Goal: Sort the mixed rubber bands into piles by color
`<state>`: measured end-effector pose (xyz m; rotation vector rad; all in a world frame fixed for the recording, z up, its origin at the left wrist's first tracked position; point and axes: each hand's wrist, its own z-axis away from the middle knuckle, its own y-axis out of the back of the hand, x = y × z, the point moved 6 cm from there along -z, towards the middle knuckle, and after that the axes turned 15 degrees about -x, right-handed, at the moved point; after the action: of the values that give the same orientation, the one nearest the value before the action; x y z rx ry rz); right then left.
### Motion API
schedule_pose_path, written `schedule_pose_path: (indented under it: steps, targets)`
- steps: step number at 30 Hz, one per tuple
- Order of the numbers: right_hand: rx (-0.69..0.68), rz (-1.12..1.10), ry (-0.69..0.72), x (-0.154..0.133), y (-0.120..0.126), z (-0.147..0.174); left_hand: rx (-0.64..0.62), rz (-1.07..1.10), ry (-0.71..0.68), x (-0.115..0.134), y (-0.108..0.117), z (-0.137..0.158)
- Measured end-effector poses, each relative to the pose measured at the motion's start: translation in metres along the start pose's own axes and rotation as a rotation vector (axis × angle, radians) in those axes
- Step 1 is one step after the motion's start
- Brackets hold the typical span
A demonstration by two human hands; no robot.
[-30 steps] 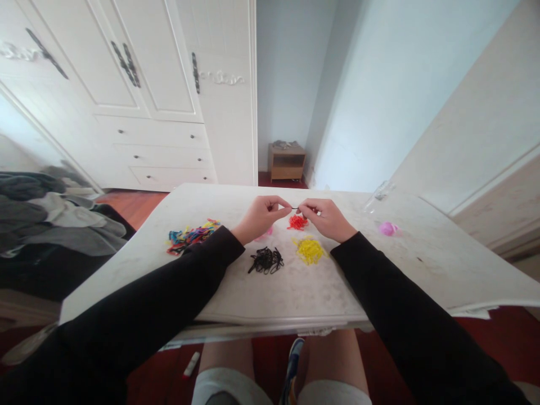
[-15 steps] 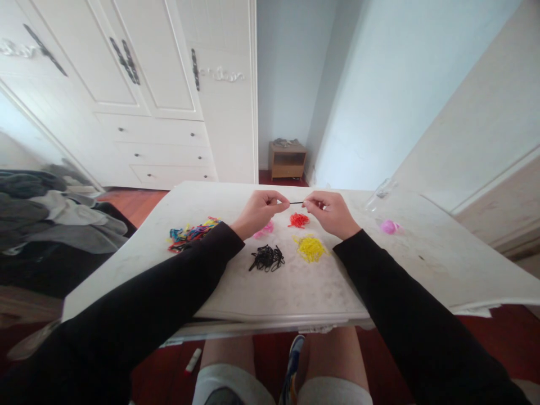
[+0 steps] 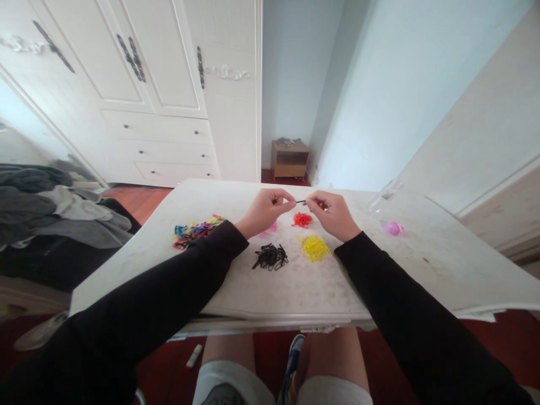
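Between my two hands a thin black rubber band (image 3: 300, 201) is held out in a short line above the table. My left hand (image 3: 270, 209) pinches one end, and my right hand (image 3: 331, 212) pinches the other. Just below them lies a small pile of red bands (image 3: 302, 219). Nearer to me are a black pile (image 3: 271, 256) and a yellow pile (image 3: 313, 248). Pink bands (image 3: 269, 229) show partly behind my left wrist. A mixed-colour heap (image 3: 196, 230) sits to the left, its near side partly covered by my sleeve.
On the right of the white table (image 3: 422, 281) lie a pink bundle (image 3: 394, 228) and a clear plastic container or bag (image 3: 386, 195). Clothes are piled (image 3: 84, 216) left of the table. A white wardrobe (image 3: 169, 73) and a small wooden cabinet (image 3: 290, 160) stand beyond.
The gap between my fingertips has narrowed, and the visible stretch of black band is shorter. The whole view has shifted slightly; the piles look the same.
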<state>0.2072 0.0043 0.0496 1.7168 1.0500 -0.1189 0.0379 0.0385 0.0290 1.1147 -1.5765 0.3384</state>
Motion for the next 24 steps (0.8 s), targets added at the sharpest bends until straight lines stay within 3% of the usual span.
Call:
schedule_pose_path:
  steps: [16, 20, 24]
  targets:
    - [-0.008, -0.006, -0.027, 0.003, 0.001, 0.002, 0.000, -0.065, -0.008, 0.002, -0.002, 0.002]
    - [0.118, -0.046, -0.069, 0.012, 0.015, 0.003, 0.015, -0.013, 0.007, 0.005, 0.002, 0.003]
    - [0.382, -0.052, -0.184, 0.026, 0.037, 0.009, 0.007, 0.023, -0.001, 0.009, 0.003, 0.003]
